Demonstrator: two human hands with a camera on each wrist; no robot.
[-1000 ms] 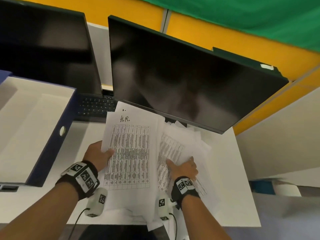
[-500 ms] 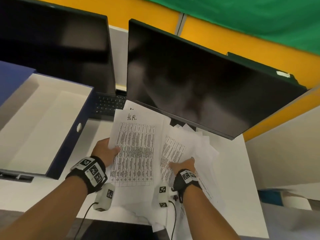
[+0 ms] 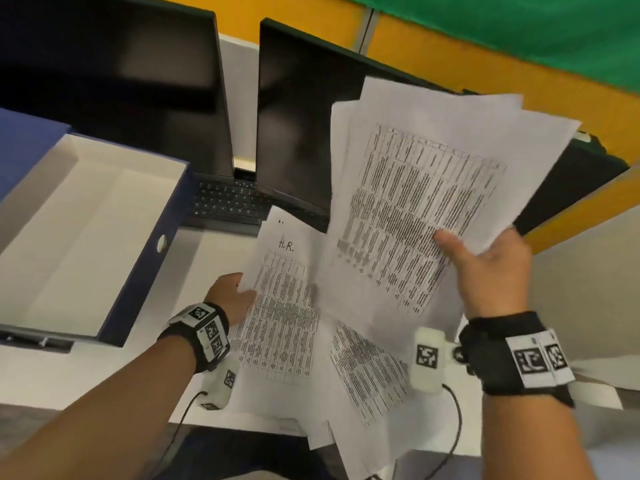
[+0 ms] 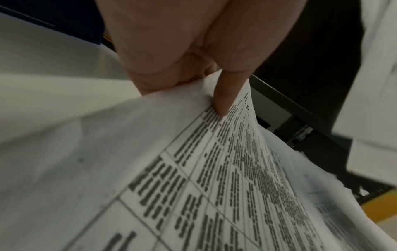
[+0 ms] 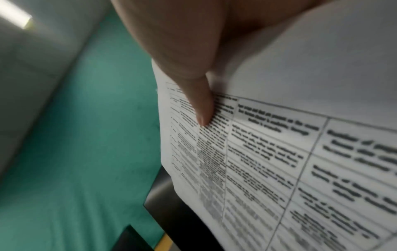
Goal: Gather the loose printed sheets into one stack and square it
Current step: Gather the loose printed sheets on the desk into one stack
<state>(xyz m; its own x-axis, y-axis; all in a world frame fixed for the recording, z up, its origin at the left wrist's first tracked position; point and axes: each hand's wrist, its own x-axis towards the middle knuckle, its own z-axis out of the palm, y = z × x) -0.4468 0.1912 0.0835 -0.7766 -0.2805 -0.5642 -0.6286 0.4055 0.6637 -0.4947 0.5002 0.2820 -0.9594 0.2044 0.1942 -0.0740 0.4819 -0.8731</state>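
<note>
My right hand (image 3: 485,268) holds a bundle of printed sheets (image 3: 426,202) raised in the air in front of the right monitor, thumb on top of the printed table (image 5: 268,152), fingers hidden behind. My left hand (image 3: 230,296) pinches the left edge of the sheet marked "H.R." (image 3: 284,306), thumb pressed on its print (image 4: 223,105). That sheet lies on top of other loose sheets (image 3: 367,372) spread on the white desk (image 3: 48,372), some overhanging the front edge.
An open blue box file (image 3: 138,271) with a white inside sits at the left. Two dark monitors (image 3: 114,81) stand behind, with a black keyboard (image 3: 228,202) beneath them. A yellow wall and a green cloth (image 3: 519,32) lie beyond.
My right hand has lifted a bundle of sheets off the desk, up and to the right. My left hand stays on the "H.R." sheet's edge.
</note>
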